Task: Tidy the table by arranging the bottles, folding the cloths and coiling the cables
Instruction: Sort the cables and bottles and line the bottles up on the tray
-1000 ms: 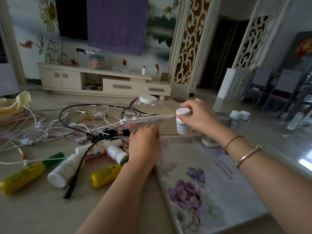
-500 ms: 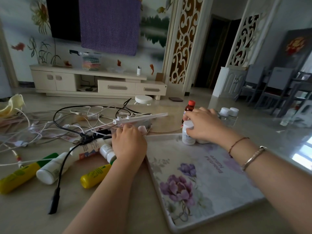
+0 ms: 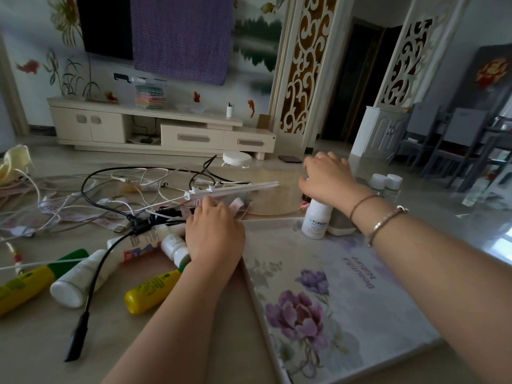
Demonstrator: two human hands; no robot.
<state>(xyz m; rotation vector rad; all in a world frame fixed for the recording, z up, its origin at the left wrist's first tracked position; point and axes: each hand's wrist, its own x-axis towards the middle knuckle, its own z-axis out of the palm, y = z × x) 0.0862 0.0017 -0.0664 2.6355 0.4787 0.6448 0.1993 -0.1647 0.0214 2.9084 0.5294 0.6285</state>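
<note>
My right hand (image 3: 327,177) reaches past the floral tray (image 3: 360,314), its fingers curled down over a brown bottle (image 3: 305,195) that is mostly hidden beneath it. A white bottle with a blue label (image 3: 315,220) stands upright on the tray's far edge, under my wrist. My left hand (image 3: 214,231) rests palm down at the tray's left edge, beside a small white bottle (image 3: 174,246), and its fingertips touch the clutter ahead. Two yellow bottles (image 3: 149,292) (image 3: 22,286) and two white tubes (image 3: 80,281) (image 3: 138,242) lie on their sides.
Tangled white cables (image 3: 55,209) and a black cable (image 3: 95,281) with its plug (image 3: 76,340) sprawl over the left of the table. A white light bar (image 3: 232,189) lies across them. A yellow cloth (image 3: 13,162) sits far left. Two white-capped jars (image 3: 386,181) stand far right.
My right hand set the white bottle upright on the tray, let go of it and moved onto the brown bottle behind. My left hand has stayed by the small bottles.
</note>
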